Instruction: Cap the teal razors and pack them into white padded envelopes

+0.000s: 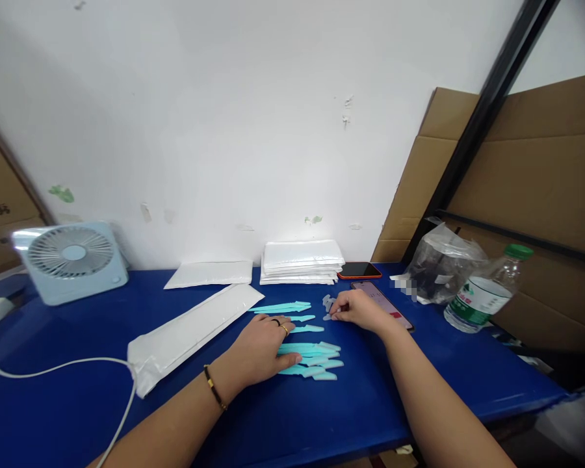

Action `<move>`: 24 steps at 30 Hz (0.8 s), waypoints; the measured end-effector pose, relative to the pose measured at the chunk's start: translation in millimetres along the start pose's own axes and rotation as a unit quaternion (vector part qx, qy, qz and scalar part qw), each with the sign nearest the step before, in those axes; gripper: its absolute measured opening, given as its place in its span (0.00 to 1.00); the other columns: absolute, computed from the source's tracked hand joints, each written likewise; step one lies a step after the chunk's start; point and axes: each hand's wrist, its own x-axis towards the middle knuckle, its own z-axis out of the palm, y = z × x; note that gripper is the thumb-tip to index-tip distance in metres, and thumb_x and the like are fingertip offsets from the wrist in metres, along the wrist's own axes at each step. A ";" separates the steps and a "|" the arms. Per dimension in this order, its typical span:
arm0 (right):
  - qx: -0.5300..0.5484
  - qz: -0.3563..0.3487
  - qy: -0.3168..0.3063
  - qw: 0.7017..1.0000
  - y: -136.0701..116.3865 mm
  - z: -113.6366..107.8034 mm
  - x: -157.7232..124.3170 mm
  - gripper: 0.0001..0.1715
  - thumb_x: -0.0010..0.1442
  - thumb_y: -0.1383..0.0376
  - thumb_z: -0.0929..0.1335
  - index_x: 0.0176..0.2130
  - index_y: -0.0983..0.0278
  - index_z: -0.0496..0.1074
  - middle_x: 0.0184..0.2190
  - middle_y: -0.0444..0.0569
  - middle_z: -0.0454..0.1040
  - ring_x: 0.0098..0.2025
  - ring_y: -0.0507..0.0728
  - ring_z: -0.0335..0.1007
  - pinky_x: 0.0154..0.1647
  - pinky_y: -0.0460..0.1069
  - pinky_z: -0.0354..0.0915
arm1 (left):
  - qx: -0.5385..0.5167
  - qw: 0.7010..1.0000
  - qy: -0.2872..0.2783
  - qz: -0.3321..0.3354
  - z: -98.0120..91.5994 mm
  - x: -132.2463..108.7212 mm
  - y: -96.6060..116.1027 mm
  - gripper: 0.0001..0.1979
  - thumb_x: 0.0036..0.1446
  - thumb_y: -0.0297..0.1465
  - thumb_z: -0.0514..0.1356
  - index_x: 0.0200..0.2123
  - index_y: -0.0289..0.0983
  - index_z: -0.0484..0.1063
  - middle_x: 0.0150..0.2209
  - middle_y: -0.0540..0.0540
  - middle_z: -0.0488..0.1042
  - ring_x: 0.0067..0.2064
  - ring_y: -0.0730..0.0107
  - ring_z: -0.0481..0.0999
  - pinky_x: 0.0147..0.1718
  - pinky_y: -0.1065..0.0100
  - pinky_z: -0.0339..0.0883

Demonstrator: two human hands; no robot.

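Several turquoise eyebrow razors (316, 351) lie in rows on the blue table (361, 416). My left hand (260, 344) rests over the razors with its fingers stretched out, covering their left ends. Between its thumb and fingers, single razors (307, 329) stick out to the right. My right hand (353, 311) pinches at a small clear plastic cap (327, 317), mostly hidden by the fingertips. More clear caps (328, 301) lie just beyond those fingertips.
Left of the hands lies a long white padded envelope (190, 335). More white envelopes (299, 260) are stacked by the wall. Two phones, one dark with a red edge (359, 270), lie behind my right hand. A fan (75, 260), white cable (63, 367) and water bottle (485, 296) stand around.
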 end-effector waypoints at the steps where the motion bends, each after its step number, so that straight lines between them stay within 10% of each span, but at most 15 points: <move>1: 0.003 -0.028 0.002 1.000 -3.4 2.6 1.3 0.06 0.50 0.65 0.69 0.30 0.62 0.78 0.29 0.46 0.75 0.31 0.53 0.69 0.31 0.45 0.61 | -0.004 1.000 -0.002 0.002 -0.1 0.1 0.4 0.28 0.55 0.51 0.50 0.54 0.41 0.62 0.51 0.43 0.69 0.53 0.58 0.66 0.50 0.59 0.56; 12: 0.031 -0.105 -0.009 0.994 -23.4 22.6 8.3 0.06 0.52 0.66 0.69 0.31 0.62 0.78 0.28 0.46 0.73 0.29 0.51 0.68 0.29 0.44 0.61 | -0.033 0.999 -0.015 0.010 0.8 -0.7 5.1 0.31 0.54 0.51 0.50 0.56 0.41 0.60 0.53 0.42 0.67 0.53 0.57 0.66 0.51 0.59 0.57; 19: -0.034 -0.040 0.101 0.993 0.5 3.0 4.3 0.10 0.52 0.71 0.66 0.33 0.62 0.76 0.32 0.47 0.74 0.32 0.53 0.69 0.34 0.46 0.63 | -0.027 0.999 0.015 -0.018 5.1 1.0 -7.5 0.35 0.54 0.54 0.48 0.60 0.42 0.52 0.60 0.43 0.56 0.61 0.56 0.54 0.56 0.58 0.50; 24: -0.058 -0.055 0.069 0.994 10.0 3.3 6.9 0.10 0.51 0.72 0.66 0.31 0.61 0.76 0.33 0.47 0.71 0.33 0.53 0.68 0.35 0.46 0.62 | -0.003 0.999 0.002 -0.036 6.5 2.4 -12.7 0.35 0.54 0.54 0.46 0.59 0.41 0.55 0.59 0.42 0.59 0.60 0.57 0.56 0.56 0.57 0.48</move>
